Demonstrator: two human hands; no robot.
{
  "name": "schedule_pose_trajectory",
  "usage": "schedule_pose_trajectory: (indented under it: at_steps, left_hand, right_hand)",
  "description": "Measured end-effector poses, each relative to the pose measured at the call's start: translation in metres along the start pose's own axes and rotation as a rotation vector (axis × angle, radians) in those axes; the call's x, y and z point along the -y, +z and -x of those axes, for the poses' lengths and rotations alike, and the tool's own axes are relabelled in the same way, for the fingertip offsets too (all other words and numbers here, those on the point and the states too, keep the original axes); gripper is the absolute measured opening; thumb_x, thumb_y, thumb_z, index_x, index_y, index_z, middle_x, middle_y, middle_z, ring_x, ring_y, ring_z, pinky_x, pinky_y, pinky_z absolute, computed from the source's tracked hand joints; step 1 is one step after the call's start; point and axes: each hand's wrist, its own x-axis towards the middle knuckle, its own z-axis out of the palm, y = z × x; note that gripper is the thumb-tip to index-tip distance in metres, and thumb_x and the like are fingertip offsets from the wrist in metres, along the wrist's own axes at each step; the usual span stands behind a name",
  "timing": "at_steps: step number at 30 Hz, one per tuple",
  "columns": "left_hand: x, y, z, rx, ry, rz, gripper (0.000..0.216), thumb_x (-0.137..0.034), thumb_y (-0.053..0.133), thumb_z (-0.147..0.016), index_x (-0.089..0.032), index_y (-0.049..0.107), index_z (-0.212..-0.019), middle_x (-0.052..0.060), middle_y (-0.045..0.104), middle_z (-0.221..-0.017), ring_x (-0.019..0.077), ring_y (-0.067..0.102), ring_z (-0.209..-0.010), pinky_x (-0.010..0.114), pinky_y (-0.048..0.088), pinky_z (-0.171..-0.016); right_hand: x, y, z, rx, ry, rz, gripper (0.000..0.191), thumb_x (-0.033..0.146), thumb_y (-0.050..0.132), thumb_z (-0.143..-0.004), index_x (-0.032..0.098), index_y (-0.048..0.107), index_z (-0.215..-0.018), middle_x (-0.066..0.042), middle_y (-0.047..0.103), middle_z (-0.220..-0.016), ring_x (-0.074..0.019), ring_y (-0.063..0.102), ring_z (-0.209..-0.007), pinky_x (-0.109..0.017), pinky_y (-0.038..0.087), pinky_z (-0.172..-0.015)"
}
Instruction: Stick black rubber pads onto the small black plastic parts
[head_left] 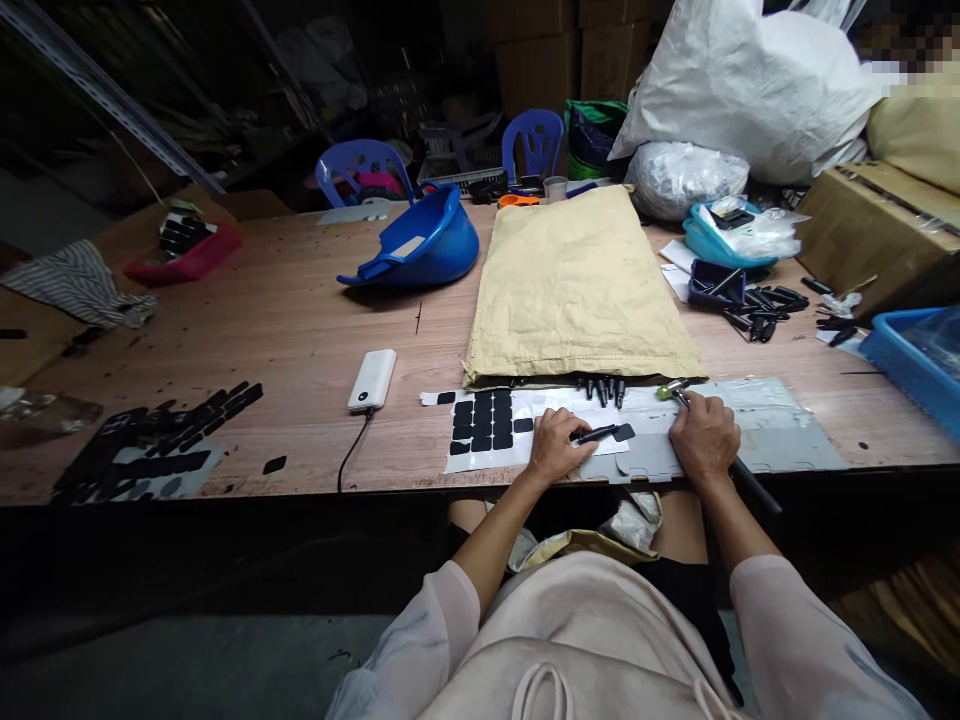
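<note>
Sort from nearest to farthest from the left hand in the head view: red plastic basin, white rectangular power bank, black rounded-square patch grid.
1. Black patch grid: just left of the left hand.
2. White power bank: farther left.
3. Red basin: far left, toward the back.

Black patches (484,418), white sheet (525,403); black rod (598,434); hammer (673,389) green-tipped, black-handled; tan sack (570,290); blue basin (446,240); gray-striped cloth (79,283).

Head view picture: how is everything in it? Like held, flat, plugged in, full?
Left hand: closed on a slim black piece
Right hand: closed on the hammer, near its head
Power bank: cable plugged in
Cream sack: lying flat
Black patches: mostly in rows
Blue basin: looks tilted
Red basin: holding black pieces
Large white bag: bulging
</note>
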Motion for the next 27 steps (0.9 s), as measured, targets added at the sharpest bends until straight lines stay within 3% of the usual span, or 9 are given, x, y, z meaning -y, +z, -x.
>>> schedule_pose_trajectory:
  at_steps: [6, 10, 13, 16, 21, 24, 27]
  left_hand:
    - [0.004, 0.001, -0.002, 0.025, -0.03, 0.034, 0.019, -0.027, 0.086, -0.08, -0.027, 0.081, -0.099, 0.002, 0.07, -0.095, 0.0242, 0.059, -0.101, 0.039, 0.045, -0.096]
    - [0.002, 0.001, -0.004, 0.043, -0.073, 0.056, 0.02, -0.027, 0.087, -0.08, -0.027, 0.082, -0.099, 0.002, 0.071, -0.096, 0.0246, 0.059, -0.103, 0.04, 0.045, -0.097]
    - [0.002, 0.001, -0.005, 0.048, -0.079, 0.053, 0.02, -0.027, 0.088, -0.078, -0.027, 0.082, -0.097, 0.002, 0.071, -0.097, 0.0248, 0.06, -0.105, 0.041, 0.045, -0.099]
    - [0.002, 0.001, -0.005, 0.046, -0.08, 0.054, 0.019, -0.028, 0.089, -0.078, -0.027, 0.083, -0.097, 0.002, 0.072, -0.097, 0.0249, 0.06, -0.105, 0.042, 0.045, -0.099]
    - [0.002, 0.002, -0.005, 0.046, -0.084, 0.064, 0.021, -0.031, 0.09, -0.078, -0.028, 0.083, -0.097, 0.003, 0.073, -0.098, 0.0255, 0.059, -0.106, 0.042, 0.045, -0.099]
    - [0.001, 0.001, -0.006, 0.05, -0.096, 0.063, 0.02, -0.031, 0.09, -0.078, -0.028, 0.083, -0.097, 0.003, 0.074, -0.099, 0.0258, 0.059, -0.107, 0.043, 0.045, -0.099]
    - [0.0, 0.0, -0.006, 0.072, -0.099, 0.066, 0.02, -0.033, 0.087, -0.08, -0.029, 0.083, -0.099, 0.002, 0.074, -0.1, 0.0254, 0.058, -0.108, 0.042, 0.043, -0.1]
  right_hand:
    - [-0.006, -0.002, -0.004, 0.046, 0.021, -0.059, 0.034, 0.026, 0.05, -0.099, 0.018, 0.071, -0.125, -0.015, 0.065, -0.108, -0.0263, 0.052, -0.093, -0.036, 0.033, -0.073]
    - [-0.005, -0.012, 0.005, 0.011, -0.04, -0.233, 0.035, 0.025, 0.046, -0.099, 0.018, 0.069, -0.125, -0.014, 0.067, -0.107, -0.0269, 0.058, -0.1, -0.038, 0.044, -0.084]
    - [0.01, -0.023, 0.027, 0.007, -0.154, -0.491, 0.034, 0.029, 0.044, -0.101, 0.02, 0.066, -0.125, -0.013, 0.069, -0.113, -0.026, 0.062, -0.107, -0.039, 0.049, -0.095]
    - [0.031, -0.028, 0.054, 0.114, -0.232, -0.692, 0.033, 0.036, 0.043, -0.104, 0.023, 0.066, -0.124, -0.011, 0.071, -0.112, -0.0244, 0.066, -0.106, -0.038, 0.052, -0.096]
    - [0.052, -0.026, 0.076, 0.195, -0.289, -0.722, 0.032, 0.033, 0.045, -0.104, 0.023, 0.07, -0.121, -0.009, 0.072, -0.101, -0.0221, 0.069, -0.095, -0.035, 0.055, -0.086]
    - [0.057, -0.031, 0.075, 0.148, -0.332, -0.695, 0.034, 0.032, 0.044, -0.106, 0.023, 0.071, -0.124, -0.009, 0.073, -0.102, -0.022, 0.069, -0.096, -0.035, 0.056, -0.088]
    - [0.061, -0.037, 0.075, 0.019, -0.401, -0.698, 0.035, 0.031, 0.046, -0.107, 0.024, 0.069, -0.131, -0.01, 0.073, -0.108, -0.0215, 0.069, -0.102, -0.035, 0.055, -0.094]
